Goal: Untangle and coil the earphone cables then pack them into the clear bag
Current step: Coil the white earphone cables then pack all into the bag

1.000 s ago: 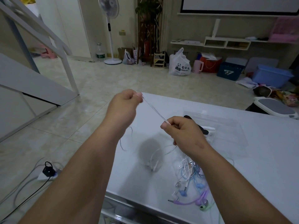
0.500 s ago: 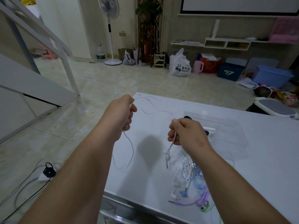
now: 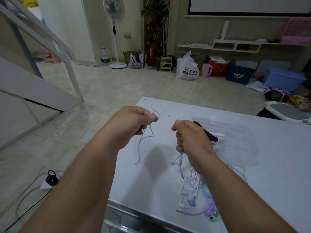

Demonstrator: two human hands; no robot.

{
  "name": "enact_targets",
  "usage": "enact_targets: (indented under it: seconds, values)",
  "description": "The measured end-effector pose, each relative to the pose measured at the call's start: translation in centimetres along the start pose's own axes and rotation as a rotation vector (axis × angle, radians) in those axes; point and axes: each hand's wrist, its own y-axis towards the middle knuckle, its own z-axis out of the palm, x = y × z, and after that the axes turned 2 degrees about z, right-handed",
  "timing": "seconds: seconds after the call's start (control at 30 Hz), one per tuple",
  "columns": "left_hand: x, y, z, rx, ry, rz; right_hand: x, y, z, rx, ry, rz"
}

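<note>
Thin white earphone cable (image 3: 168,110) is now sagging in a loose arc between the two hands, where a second ago it was being stretched taut in a straight line. The left grip (image 3: 134,122) is pinching it between thumb and forefinger, a small loop is forming at the thumb, and a free tail is dangling toward 6 o'clock over the white worktop (image 3: 260,190). The right grip (image 3: 191,137) is curling round the other end in a fist, and the pair of white earbuds (image 3: 175,161) is hanging just beneath it. The hands are sitting closer together than half a second ago.

Judging by that slack, this one cable is looking free of the rest, and the straightening is giving way to coiling (the loop at the left thumb is hinting at a first turn). The tangled heap of white, blue and purple earphones (image 3: 193,181) is lying at 6 o'clock of the right grip, waiting its turn. The clear plastic bag (image 3: 244,142) is lying flat at 3 o'clock, already holding something dark and some white cable.
</note>
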Motion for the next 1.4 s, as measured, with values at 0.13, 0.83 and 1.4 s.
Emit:
enact_targets:
  seconds: [0.13, 0.83, 1.4]
  values:
    - [-0.3, -0.2, 0.1, 0.056, -0.123, -0.018, 0.0, -0.2, 0.4, -0.005, 0.013, -0.003]
    - [-0.5, 0.5, -0.3, -0.077, -0.972, 0.030, 0.3, -1.2, 0.9, 0.172, -0.406, -0.131]
    - [-0.3, 0.8, -0.3, -0.311, -0.879, 0.049, -0.3, -1.2, -0.1, 0.350, -0.392, -0.001]
